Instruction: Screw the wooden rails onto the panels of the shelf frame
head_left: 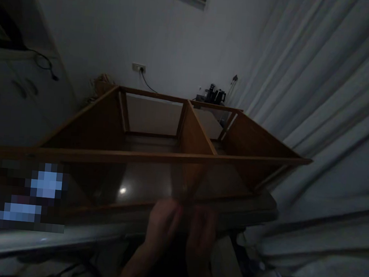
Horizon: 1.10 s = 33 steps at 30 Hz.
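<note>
A brown wooden frame, like an open cabinet or shelf unit with a middle divider (200, 129), lies in front of me. Its near side has a shiny panel (148, 180) that reflects a light. My left hand (163, 218) is closed by the lower near edge of the frame, fingers curled in. Close beside it on the right, my right hand (202, 228) is curled too, apart from the left. The picture is dark, and whatever the fingers may hold cannot be made out.
The frame rests on a table (264, 208) with a pale edge. Long curtains (342, 105) hang at right. A wall socket (139, 68) with a plugged cable is behind, and a dark kettle (219, 96) stands at the back. White cupboards (16, 106) stand at left.
</note>
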Available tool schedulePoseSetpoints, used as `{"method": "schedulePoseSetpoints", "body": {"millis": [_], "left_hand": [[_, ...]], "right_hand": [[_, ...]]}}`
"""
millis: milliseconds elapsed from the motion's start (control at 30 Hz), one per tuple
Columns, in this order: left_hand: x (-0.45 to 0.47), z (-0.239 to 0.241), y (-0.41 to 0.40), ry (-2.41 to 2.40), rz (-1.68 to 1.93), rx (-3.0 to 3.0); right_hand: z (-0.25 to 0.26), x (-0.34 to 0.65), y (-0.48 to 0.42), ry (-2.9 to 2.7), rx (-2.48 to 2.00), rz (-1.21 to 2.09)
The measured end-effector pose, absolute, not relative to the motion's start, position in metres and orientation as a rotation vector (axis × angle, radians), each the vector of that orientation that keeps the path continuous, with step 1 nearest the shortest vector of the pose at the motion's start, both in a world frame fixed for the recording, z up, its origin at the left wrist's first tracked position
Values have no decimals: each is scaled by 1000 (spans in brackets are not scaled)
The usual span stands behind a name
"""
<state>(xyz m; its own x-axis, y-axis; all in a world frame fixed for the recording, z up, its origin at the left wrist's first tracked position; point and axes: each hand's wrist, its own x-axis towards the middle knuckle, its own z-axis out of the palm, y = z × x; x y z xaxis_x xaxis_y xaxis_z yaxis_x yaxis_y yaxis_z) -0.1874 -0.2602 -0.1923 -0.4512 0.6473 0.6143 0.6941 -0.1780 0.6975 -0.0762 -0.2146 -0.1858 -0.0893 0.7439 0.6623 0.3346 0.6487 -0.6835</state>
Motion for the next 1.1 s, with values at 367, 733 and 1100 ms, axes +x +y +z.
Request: {"method": "schedulePoseSetpoints", "body": {"millis": [367, 733, 1100], "left_hand": [[-175, -204, -256, -2042, -2135, -1835], [-164, -190, -265, -1959, -3424, -1177], [-185, -188, -251, -1820, -3770, -1567]], "right_hand": [[-197, -60, -222, -1681, -819, 464], [-193, -69, -227, -1882, -746, 651], [-190, -64, -217, -1592, -820, 1511]]}}
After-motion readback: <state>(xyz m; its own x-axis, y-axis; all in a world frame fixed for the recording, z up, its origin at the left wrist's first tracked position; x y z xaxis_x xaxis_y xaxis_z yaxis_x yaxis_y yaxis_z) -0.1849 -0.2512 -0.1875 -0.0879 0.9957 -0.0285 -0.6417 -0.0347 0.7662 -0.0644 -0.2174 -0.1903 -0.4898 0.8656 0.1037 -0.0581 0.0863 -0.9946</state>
